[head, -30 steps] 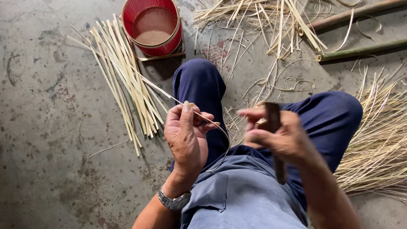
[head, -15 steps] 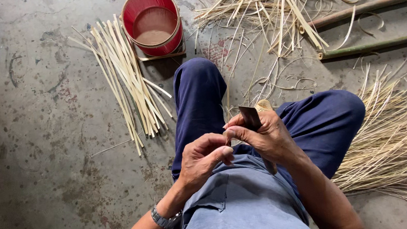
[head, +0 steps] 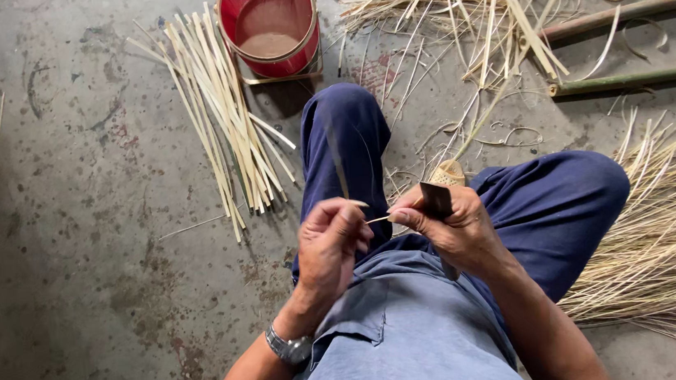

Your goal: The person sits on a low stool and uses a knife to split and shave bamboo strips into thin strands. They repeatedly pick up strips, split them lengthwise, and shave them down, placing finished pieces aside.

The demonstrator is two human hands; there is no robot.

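A thin bamboo sliver [head: 376,220] is lying between the two hands, in front of the person's lap and above the blue trousers [head: 348,143]. In the head view, the left hand [head: 329,247] is closing its fingers around one end of this sliver, pinching it, and a long fine strand is rising from that hand over the left knee. The right hand [head: 455,226] is gripping a dark knife blade [head: 436,199], and the blade is standing just beside the other end of the sliver; whether it is touching the sliver I cannot tell. A wristwatch [head: 289,347] is sitting on the left wrist. The person is sitting on a grey concrete floor [head: 70,240]. A bundle of pale cut bamboo strips [head: 224,126] is lying on the floor to the left of the knee, and a red bucket [head: 270,21] is standing just beyond it. A loose heap of bamboo shavings [head: 478,11] is spreading at the top, near two bamboo poles [head: 630,46]. A fan of thin strips [head: 665,241] is lying under the right leg.
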